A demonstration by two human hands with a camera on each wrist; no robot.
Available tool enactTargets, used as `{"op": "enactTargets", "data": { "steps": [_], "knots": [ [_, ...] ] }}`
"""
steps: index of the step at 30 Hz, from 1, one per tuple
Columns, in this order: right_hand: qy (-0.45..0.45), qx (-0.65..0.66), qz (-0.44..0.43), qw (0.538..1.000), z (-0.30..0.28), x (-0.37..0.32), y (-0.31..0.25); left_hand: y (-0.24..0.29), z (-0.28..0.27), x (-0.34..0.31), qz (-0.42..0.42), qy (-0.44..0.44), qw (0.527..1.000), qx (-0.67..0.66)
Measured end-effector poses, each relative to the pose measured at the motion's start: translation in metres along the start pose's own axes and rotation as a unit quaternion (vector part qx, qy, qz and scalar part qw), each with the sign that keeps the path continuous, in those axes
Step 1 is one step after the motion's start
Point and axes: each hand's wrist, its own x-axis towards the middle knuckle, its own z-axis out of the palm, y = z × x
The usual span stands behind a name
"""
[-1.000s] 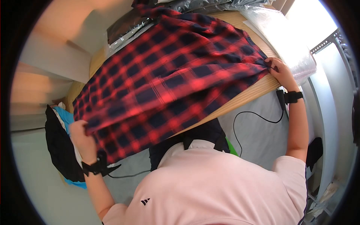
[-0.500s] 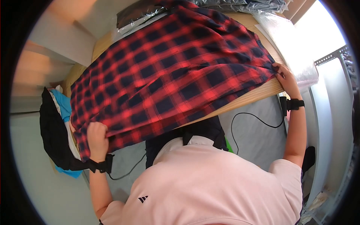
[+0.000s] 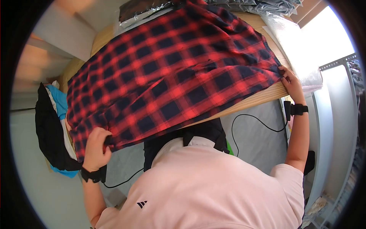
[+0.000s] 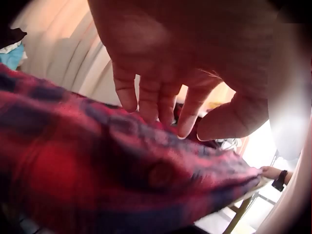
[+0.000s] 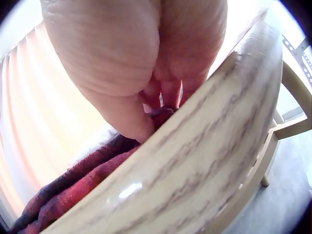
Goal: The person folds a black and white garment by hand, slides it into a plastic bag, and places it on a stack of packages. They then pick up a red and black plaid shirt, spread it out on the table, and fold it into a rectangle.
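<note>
A red and navy plaid shirt (image 3: 152,76) lies spread over the wooden table, its near edge running along the table's front. At its right end, my right hand (image 3: 292,84) pinches the shirt's corner between thumb and fingers. The right wrist view shows that hand (image 5: 141,63) low at the table edge, with bunched cloth at the fingertips. Over the near left part of the shirt is my left hand (image 3: 97,149), thumb apart from the fingers. In the left wrist view its loosely bent fingers (image 4: 151,97) point down with their tips right at the cloth.
The wooden table (image 3: 263,93) has a rounded front edge. Clear plastic bags (image 3: 297,49) lie at the right, and dark packaged items (image 3: 251,5) at the back. Black and blue clothes (image 3: 51,129) hang off the left end. A black cable (image 3: 248,115) loops below.
My left hand has drawn the shirt's near left edge toward me, then loosened its fingers from a closed grip. The cloth lies flatter. My right hand stays at its corner.
</note>
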Motion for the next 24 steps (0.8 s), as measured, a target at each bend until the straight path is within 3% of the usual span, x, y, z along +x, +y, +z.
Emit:
{"op": "enactTargets", "data": {
  "steps": [1, 3, 5, 6, 7, 9, 11, 14, 15, 18, 24],
  "knots": [
    [0.004, 0.000, 0.001, 1.000, -0.001, 0.000, -0.001, 0.011, -0.015, 0.006, -0.038, 0.025, 0.998, -0.049],
    [-0.027, -0.020, 0.040, 0.999, -0.003, 0.001, -0.010, 0.023, -0.038, 0.023, -0.021, 0.105, 0.994, -0.022],
    [-0.001, -0.045, 0.019, 0.999, -0.001, 0.000, -0.022, 0.051, -0.063, 0.055, 0.030, 0.140, 0.988, -0.058],
    [0.029, -0.139, -0.062, 0.988, -0.001, 0.000, -0.029, 0.066, -0.071, 0.074, 0.055, 0.142, 0.985, -0.081],
    [0.060, -0.229, -0.142, 0.961, -0.003, 0.001, -0.032, 0.082, -0.076, 0.093, 0.068, 0.122, 0.984, -0.110],
    [0.048, -0.228, -0.148, 0.961, -0.004, 0.001, -0.027, 0.106, -0.073, 0.132, 0.101, 0.069, 0.978, -0.166],
    [-0.003, -0.123, -0.061, 0.991, -0.002, -0.002, -0.024, 0.116, -0.059, 0.176, 0.168, -0.017, 0.974, -0.148],
    [0.008, -0.111, -0.038, 0.993, -0.004, -0.002, -0.027, 0.121, -0.006, 0.239, 0.204, -0.073, 0.960, -0.177],
    [0.006, -0.094, -0.025, 0.995, -0.005, -0.003, -0.027, 0.127, 0.007, 0.256, 0.150, -0.137, 0.966, -0.163],
    [0.015, -0.049, -0.004, 0.999, -0.007, -0.004, -0.028, 0.137, 0.045, 0.293, 0.072, -0.192, 0.968, -0.143],
    [0.022, 0.063, 0.042, 0.997, -0.004, -0.007, -0.016, 0.135, 0.076, 0.313, 0.052, -0.210, 0.963, -0.164]
  ]
}}
